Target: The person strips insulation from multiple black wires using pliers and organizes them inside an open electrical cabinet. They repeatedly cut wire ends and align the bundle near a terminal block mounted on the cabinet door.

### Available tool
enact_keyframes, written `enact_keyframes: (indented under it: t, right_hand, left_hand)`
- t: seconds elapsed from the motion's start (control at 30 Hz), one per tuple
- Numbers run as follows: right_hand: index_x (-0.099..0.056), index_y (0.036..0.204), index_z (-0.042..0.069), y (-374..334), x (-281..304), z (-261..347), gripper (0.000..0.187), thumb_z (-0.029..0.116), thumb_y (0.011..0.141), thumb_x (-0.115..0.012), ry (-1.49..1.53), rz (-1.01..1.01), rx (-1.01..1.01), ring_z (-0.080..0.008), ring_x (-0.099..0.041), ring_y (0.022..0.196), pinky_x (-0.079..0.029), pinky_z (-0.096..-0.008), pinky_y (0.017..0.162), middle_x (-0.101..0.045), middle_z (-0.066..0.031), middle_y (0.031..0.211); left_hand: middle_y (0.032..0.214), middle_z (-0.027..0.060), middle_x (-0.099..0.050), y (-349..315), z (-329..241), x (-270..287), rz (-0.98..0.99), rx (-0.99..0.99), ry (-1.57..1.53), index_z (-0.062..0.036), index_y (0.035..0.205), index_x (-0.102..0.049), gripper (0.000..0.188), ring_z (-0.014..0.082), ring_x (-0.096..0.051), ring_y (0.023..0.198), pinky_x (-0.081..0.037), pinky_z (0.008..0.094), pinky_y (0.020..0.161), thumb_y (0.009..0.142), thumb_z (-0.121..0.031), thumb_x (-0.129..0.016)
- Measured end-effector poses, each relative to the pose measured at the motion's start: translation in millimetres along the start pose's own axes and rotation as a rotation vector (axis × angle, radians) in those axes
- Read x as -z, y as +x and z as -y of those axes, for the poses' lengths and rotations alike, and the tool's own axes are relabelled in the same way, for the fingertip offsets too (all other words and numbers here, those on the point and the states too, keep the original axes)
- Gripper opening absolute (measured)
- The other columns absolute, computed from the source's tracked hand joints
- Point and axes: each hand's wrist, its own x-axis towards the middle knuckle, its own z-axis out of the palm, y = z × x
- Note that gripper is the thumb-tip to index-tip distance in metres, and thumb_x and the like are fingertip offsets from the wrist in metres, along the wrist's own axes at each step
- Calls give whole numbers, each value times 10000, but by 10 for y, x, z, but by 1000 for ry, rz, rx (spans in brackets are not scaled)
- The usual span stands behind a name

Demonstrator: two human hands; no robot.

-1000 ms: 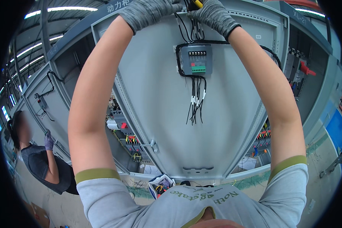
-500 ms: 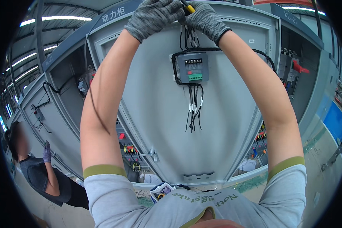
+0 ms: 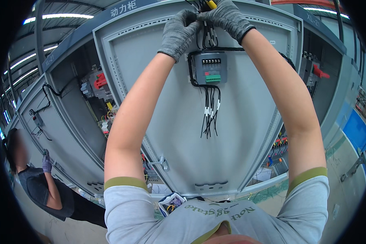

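A: Left hand (image 3: 179, 31), gloved, is up at top centre, fingers curled shut on the black wires (image 3: 209, 36) above the grey meter box (image 3: 209, 67).

B: Holding them steady, I'd say. And the right hand (image 3: 225, 17)?

A: Closed around a yellow-handled tool (image 3: 210, 4), touching the same bundle.

B: Loose wire ends (image 3: 209, 116) dangle below, mid-frame, on the cabinet door (image 3: 158, 101).

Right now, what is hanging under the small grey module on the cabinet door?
Under the grey module, a bundle of black wires with white sleeves hangs loose against the grey door. Where the wires enter the module is hidden by its body. Both gloved hands work above it.
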Motion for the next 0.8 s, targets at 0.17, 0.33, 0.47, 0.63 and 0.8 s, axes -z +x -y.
enact_keyframes:
  t: [0.17, 0.33, 0.47, 0.63, 0.8]
  right_hand:
    - [-676, 923, -2, -13, -3, 100, 376, 263, 692, -810, -60, -1, -41, -238, -645, 700, -505, -365, 652, -690, -158, 795]
    - [-681, 953, 9, 11, -1, 45, 334, 223, 711, -762, -35, -9, -4, -262, -659, 723, -519, -366, 673, -692, -175, 813]
    - [-685, 972, 17, 42, 25, 36, 319, 197, 717, -752, -83, 13, -27, -236, -659, 730, -520, -347, 686, -702, -153, 829]
    - [-696, 988, 37, 59, 51, -69, 293, 154, 729, -770, 46, 70, 12, -146, -637, 730, -512, -311, 692, -715, -77, 835]
    - [-699, 986, 43, 81, -12, -22, 295, 170, 735, -788, 230, 85, 56, -107, -612, 715, -507, -299, 680, -710, -48, 825]
  left_hand:
    - [858, 40, -677, -51, -59, -69, -128, 63, -206, -18, 1025, -631, 167, 95, -642, 765, -530, 247, 688, 912, -141, -637]
    - [827, 62, -705, 178, -206, 42, -152, -25, -236, -43, 956, -692, 166, 114, -645, 734, -517, 261, 694, 872, -186, -695]
    - [832, 29, -690, 295, -205, 172, -37, 31, -283, -59, 983, -703, 167, 91, -611, 720, -504, 247, 654, 874, -184, -701]
    - [817, 37, -691, 379, -282, 243, 20, 226, -399, -59, 991, -700, 187, 106, -635, 699, -525, 242, 644, 870, -201, -712]
    - [706, -26, -626, 569, -180, 243, 45, -96, -400, -74, 835, -650, 124, 62, -548, 592, -440, 218, 508, 931, -144, -614]
